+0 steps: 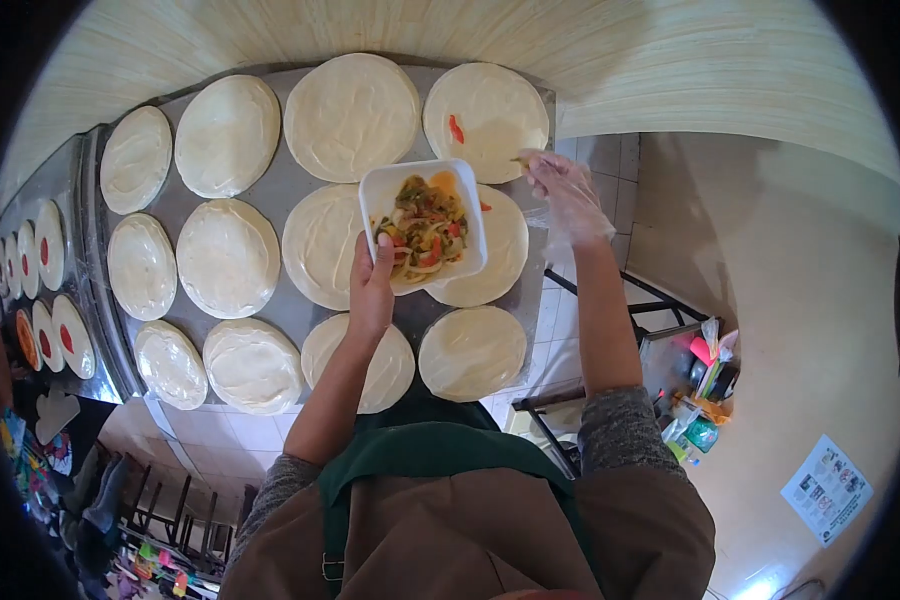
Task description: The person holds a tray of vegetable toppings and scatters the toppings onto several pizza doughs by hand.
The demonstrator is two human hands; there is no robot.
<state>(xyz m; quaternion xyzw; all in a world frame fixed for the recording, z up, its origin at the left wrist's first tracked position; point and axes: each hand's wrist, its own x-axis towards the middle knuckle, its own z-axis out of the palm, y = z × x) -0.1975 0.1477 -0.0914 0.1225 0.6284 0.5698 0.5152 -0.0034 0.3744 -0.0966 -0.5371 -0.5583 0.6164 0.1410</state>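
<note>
Wood-grain panelling (670,70) borders our metal bench (415,318), where pale, coated rounds lie in rows. Our left hand (373,292) clamps the white container (476,262) at its near side, thumb on the rim; its other fingers are mostly hidden. The container sits above the middle rounds, holding mixed cut vegetables (427,228). Our gloved right hand (570,195) has its fingers pinched together on a small greenish piece (520,160), over the edge of the upper-right round (490,95), which bears a red strip (456,128). We judge a light pinch best, released low and well inside the edge, with the container level and near, so drips fall within it.
</note>
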